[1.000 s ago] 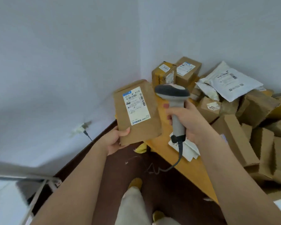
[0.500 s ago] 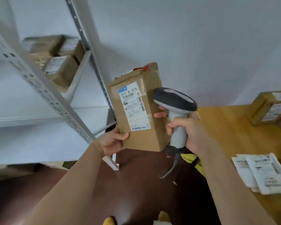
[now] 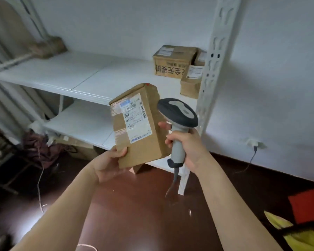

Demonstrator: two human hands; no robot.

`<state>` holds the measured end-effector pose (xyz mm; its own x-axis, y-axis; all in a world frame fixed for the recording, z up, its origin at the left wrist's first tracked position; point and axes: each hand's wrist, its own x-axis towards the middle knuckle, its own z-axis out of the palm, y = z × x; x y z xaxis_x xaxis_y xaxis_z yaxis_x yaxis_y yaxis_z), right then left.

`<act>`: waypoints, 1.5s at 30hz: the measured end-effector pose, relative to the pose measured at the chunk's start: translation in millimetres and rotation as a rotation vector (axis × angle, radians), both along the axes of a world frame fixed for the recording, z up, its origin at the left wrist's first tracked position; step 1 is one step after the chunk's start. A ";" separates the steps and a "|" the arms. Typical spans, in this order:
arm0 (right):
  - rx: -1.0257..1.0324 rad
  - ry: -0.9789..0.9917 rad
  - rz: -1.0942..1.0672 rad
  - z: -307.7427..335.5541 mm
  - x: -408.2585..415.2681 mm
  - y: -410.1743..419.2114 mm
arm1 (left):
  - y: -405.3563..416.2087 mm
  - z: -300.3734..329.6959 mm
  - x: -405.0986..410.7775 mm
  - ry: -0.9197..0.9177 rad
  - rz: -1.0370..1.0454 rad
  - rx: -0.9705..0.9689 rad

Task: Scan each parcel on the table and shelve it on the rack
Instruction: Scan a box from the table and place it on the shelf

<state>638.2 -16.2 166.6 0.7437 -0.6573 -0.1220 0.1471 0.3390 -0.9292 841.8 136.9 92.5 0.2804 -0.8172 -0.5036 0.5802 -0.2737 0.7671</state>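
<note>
A white metal rack [image 3: 105, 77] is seen ahead, its perforated upright [image 3: 214, 73] standing at the right. On the upper shelf, hard against that upright, a printed carton [image 3: 172, 62] is stacked beside smaller boxes [image 3: 190, 82]; another brown package [image 3: 47, 47], blurred, lies at the shelf's far left. Under the lowest shelf a flat carton [image 3: 80, 148] and a tangle of dark cloth and cord [image 3: 40, 145] are crowded on the brown floor. The parcel [image 3: 138, 125] is held upright in front of the rack, label facing the camera, its lower corner gripped by the curled left hand [image 3: 109, 163], thumb on the front face. A grey scanner [image 3: 178, 124] is clasped by the right hand [image 3: 188, 147], fingers wrapped round the handle, just beside the parcel.
</note>
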 end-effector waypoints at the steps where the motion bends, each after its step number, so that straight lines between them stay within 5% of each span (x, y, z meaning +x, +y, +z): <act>1: 0.007 0.029 -0.016 3.0 20.7 12.0 | 11.7 5.1 17.7 -0.030 0.052 0.034; 10: 0.012 0.176 -0.059 15.6 140.8 33.8 | 17.6 40.9 137.5 -0.269 0.268 0.142; 29: -0.029 0.157 0.168 53.5 487.5 -27.0 | -29.3 67.5 437.8 -0.179 0.738 0.236; 45: -0.040 0.321 0.025 27.9 765.2 28.3 | -4.5 57.2 766.8 -0.331 0.403 0.399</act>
<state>1403.4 12.1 194.5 0.6871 -0.6485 -0.3276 -0.1640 0.3008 -0.9395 1608.6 132.4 149.7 0.7180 -0.3840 -0.5805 0.4475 -0.3841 0.8076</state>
